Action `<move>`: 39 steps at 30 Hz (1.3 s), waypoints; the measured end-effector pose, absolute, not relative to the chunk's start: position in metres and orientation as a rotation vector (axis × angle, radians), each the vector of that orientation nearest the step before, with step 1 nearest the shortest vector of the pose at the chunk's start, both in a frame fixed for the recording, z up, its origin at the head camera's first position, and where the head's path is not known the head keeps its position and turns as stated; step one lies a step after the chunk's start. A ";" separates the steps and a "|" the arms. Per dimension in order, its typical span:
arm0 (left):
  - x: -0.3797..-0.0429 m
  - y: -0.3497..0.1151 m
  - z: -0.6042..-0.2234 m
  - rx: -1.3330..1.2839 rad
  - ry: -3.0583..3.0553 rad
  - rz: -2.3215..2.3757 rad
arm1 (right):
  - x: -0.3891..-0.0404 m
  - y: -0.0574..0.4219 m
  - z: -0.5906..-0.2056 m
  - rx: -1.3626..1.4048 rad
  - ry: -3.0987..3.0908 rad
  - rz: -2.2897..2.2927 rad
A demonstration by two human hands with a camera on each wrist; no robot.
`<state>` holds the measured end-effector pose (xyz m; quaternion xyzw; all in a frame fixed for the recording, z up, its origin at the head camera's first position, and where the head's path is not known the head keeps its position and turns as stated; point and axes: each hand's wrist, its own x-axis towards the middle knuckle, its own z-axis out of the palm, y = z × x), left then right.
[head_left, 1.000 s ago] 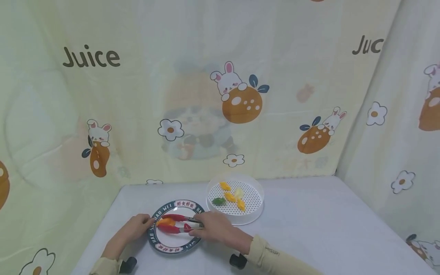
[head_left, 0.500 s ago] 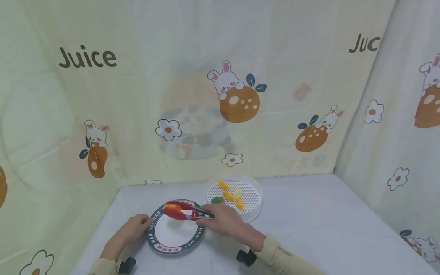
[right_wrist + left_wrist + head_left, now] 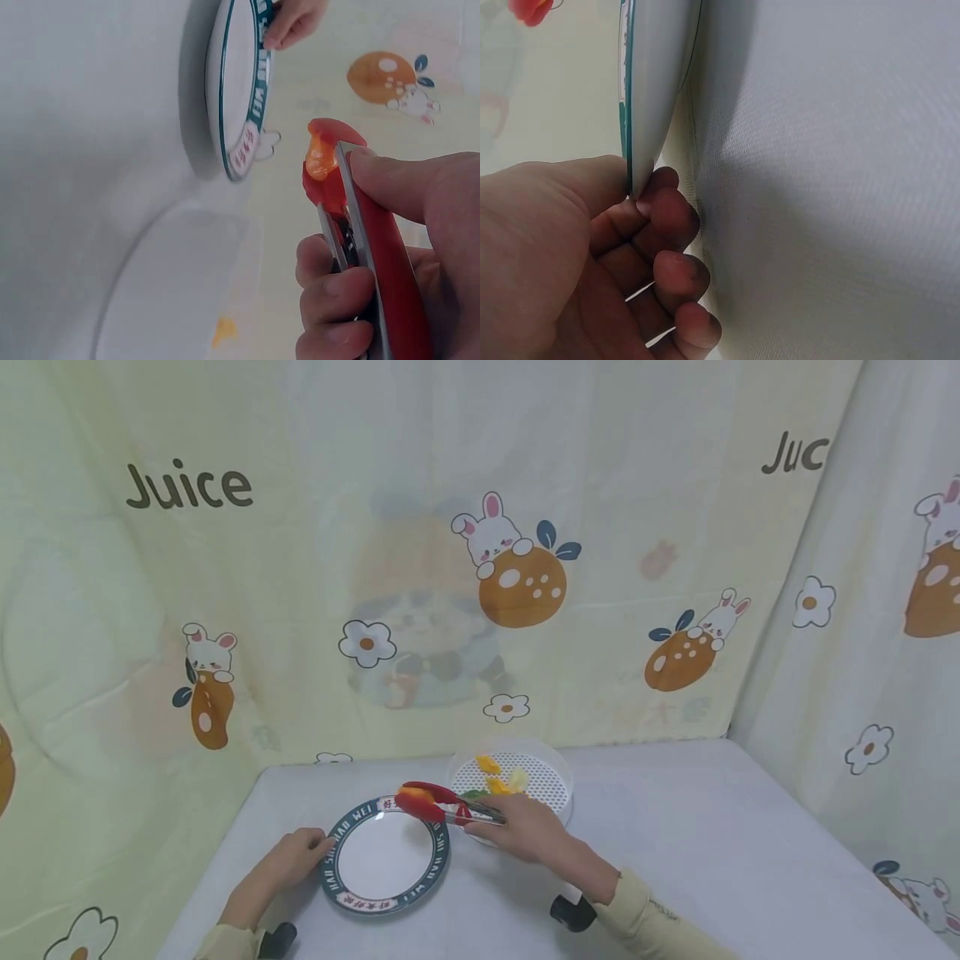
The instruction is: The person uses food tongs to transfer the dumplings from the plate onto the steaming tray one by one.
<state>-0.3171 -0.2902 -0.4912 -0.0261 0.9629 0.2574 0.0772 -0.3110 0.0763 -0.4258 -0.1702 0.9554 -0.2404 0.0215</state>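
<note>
My left hand (image 3: 288, 864) pinches the left rim of a white plate (image 3: 382, 864) with a dark teal lettered border. In the left wrist view the thumb lies on one face of the rim, with curled fingers behind it. My right hand (image 3: 528, 828) grips red-and-metal tongs (image 3: 386, 270). Between the tongs' red tips is a small glossy orange piece (image 3: 322, 159), of a kind I cannot tell. The tips hover above the plate's far right edge. The right hand is over the near side of a white round perforated tray (image 3: 551, 785) and hides part of it.
In the tray lie several yellow pieces (image 3: 487, 764), a pale piece (image 3: 518, 779) and a partly covered green leaf-like piece (image 3: 472, 794). A white cloth covers the table (image 3: 675, 860). Behind it hangs a printed curtain (image 3: 600, 677).
The right hand has lifted the orange piece off the plate with the tongs and carried it to the right, towards the tray. The left hand has stayed at the plate's rim.
</note>
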 end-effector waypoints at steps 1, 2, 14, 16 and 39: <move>-0.317 -0.290 -0.491 -0.078 2.885 0.770 | -0.312 0.080 -0.425 -0.511 2.973 -0.743; -0.317 -0.290 -0.491 -0.080 2.885 0.766 | -0.313 0.083 -0.425 -0.498 2.983 -0.744; -0.318 -0.288 -0.492 -0.088 2.881 0.761 | -0.339 0.128 -0.417 -0.272 3.041 -0.684; -0.318 -0.288 -0.492 -0.094 2.877 0.762 | -0.344 0.137 -0.417 -0.234 3.050 -0.661; -0.315 -0.290 -0.491 -0.048 2.908 0.778 | -0.381 0.158 -0.422 -0.090 2.973 -0.595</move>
